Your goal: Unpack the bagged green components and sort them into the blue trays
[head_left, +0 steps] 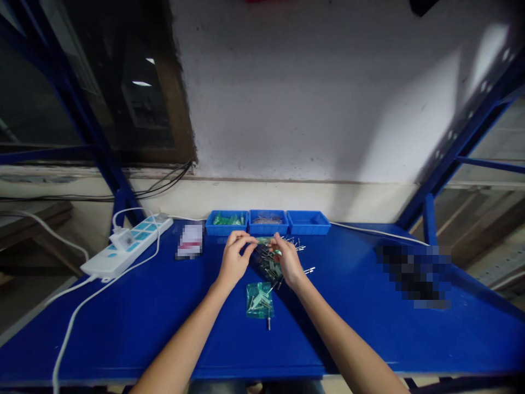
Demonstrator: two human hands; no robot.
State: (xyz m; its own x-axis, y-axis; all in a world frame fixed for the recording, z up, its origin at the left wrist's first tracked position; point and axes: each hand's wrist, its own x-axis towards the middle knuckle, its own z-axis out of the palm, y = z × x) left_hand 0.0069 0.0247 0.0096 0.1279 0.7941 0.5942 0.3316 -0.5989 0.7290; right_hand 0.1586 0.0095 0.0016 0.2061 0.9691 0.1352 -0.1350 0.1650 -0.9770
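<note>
Between the fingertips of the left hand [237,256] and the right hand [289,264] stretches a small bag [263,241] of greenish plastic. The left thumb and forefinger look pinched on one end, and the right fingers curl about the other; how firmly either grips, I cannot tell, nor whether anything is inside.

Just below the fingers, partly behind the right ones, spreads a heap of metal pins [268,268]. Thin plastic is slippery, so a weak pinch could let the bag drop onto that heap, and anything in it would mix with the rest. A low right wrist might also brush the stray pins [309,270] beside it and scatter them further across the blue table [328,334].

Nearer the body than the fingers lies a filled bag [259,301], with a single pin [269,324] just beside its near edge; a forearm drawn back carelessly could drag either one. Beyond the fingers stand a left tray [226,230] and a middle tray [268,230]; reaching over with loose pins in hand would risk spilling some.
</note>
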